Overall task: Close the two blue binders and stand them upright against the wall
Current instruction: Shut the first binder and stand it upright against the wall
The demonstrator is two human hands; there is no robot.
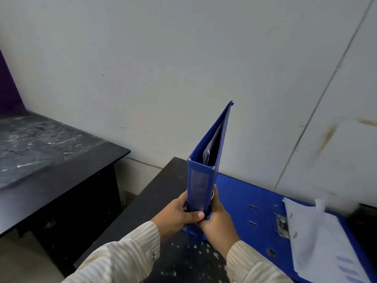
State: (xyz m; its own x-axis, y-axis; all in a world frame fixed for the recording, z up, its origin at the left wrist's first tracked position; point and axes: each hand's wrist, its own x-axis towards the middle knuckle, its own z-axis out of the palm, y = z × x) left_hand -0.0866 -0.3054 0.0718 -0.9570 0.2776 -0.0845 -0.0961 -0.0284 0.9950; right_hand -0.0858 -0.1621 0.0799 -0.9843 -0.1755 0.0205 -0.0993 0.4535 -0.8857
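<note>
Plainly, the closed binder (201,180) is held upright over the near edge of the dark table (163,193), spine toward the camera, with the left hand (179,211) wrapped round the lower left of the spine and the right hand (216,217) clasped on its lower right side, thumbs and fingers pressing the covers together; both hands grip this one binder, and neither is free. The covers gape slightly at the top, where loose sheets show inside, so a slackened grip could let the binder splay or the papers slide; whether its foot touches the table is hidden behind the hands. The wall (183,68) lies beyond, well apart from the binder, so the carry across could tip it if it is held only at the bottom; set down short of the wall it may topple. The open binder (255,199) lies flat just beside, to the right, its white pages (318,237) spread and curling; the upright one might catch its cover or crumple those pages on the way.
</note>
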